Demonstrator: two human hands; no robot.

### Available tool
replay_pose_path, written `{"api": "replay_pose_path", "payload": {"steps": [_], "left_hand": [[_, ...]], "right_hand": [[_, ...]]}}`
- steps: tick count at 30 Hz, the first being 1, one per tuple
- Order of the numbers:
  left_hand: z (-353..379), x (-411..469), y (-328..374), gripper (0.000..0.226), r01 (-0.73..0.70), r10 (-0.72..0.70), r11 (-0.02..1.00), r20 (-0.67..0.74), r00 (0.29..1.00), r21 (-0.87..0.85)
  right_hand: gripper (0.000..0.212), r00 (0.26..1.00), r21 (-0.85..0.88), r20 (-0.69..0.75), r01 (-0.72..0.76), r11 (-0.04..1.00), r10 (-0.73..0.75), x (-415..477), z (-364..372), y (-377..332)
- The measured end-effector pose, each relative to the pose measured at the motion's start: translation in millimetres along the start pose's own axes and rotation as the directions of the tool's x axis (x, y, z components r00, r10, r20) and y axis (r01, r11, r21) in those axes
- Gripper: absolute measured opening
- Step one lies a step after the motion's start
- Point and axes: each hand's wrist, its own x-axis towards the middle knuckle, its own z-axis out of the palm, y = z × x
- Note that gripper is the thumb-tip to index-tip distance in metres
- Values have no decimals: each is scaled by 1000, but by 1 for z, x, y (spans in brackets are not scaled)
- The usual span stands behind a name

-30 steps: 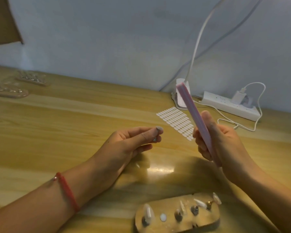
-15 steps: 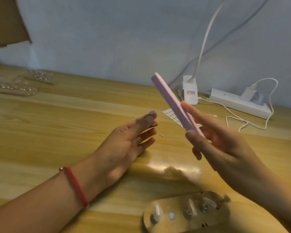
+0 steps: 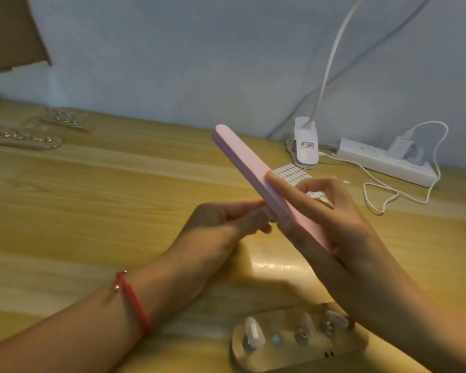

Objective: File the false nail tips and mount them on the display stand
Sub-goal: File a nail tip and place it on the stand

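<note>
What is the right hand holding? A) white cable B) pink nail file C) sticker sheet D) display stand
B: the right hand grips the pink nail file, with its index finger laid along the file's flat face.

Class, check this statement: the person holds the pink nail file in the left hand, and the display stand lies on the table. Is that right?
No: the head view shows the pink nail file in the right hand, not the left. The display stand does lie on the table.
</note>
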Motion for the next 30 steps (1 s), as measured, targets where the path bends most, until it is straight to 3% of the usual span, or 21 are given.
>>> {"api": "replay_pose_path", "payload": {"steps": [4, 8, 12, 16, 20, 24, 28, 30], "left_hand": [[-2, 1, 1, 39, -38, 33, 998, -86, 996, -58], [8, -4, -1, 29, -136, 128, 975, 57, 990, 176], [-1, 0, 0, 27, -173, 189, 966, -69, 980, 190], [3, -4, 2, 27, -201, 216, 942, -24, 976, 269], [-3, -1, 1, 21, -196, 235, 939, -111, 966, 282], [8, -6, 1, 19, -258, 275, 866, 22, 961, 429], [-1, -1, 2, 19, -249, 309, 905, -130, 942, 343], [1, -2, 4, 20, -266, 318, 875, -66, 946, 404]], "right_hand": [[46, 1000, 44, 7, -31, 999, 30, -1, -2, -3], [44, 999, 42, 2, -36, 998, 36, -1, -3, -5], [42, 998, 90, 10, -70, 993, 70, -1, -4, -5], [42, 995, 95, 40, -92, 991, 89, -1, -4, -6], [42, 992, 97, 47, -120, 988, 116, -1, -8, -2], [42, 990, 96, 60, -133, 986, 128, 1, -5, -3], [40, 989, 121, 38, -145, 982, 142, 0, -9, -1], [40, 989, 144, 28, -147, 978, 145, -1, -8, -1]]}}
